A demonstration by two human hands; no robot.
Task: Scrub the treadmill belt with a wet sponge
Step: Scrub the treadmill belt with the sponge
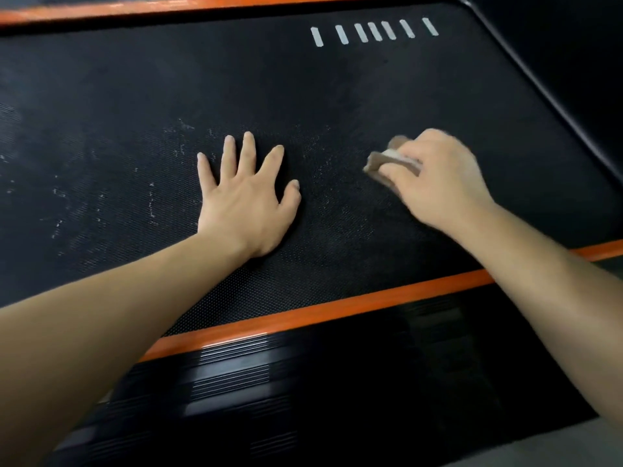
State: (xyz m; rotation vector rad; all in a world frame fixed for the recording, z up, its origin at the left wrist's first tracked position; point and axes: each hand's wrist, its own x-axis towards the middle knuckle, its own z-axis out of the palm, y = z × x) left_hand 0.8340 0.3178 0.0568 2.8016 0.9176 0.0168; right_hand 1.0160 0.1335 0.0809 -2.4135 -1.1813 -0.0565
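Your right hand (435, 176) sits right of centre in the frame, its fingers (418, 144) curled round the sponge (381, 163). The sponge pokes out toward the left and meets the treadmill belt (168, 96); blur hides its exact outline. Your left hand (247, 203) lies flat at centre, fingers straight and spread on the belt. The pale specks (151, 197) lie left of the sponge: a faint band between your hands and a heavier scatter beyond the left hand. Reaching that scatter likely means a leftward stroke, and the braced hand stands in its path.
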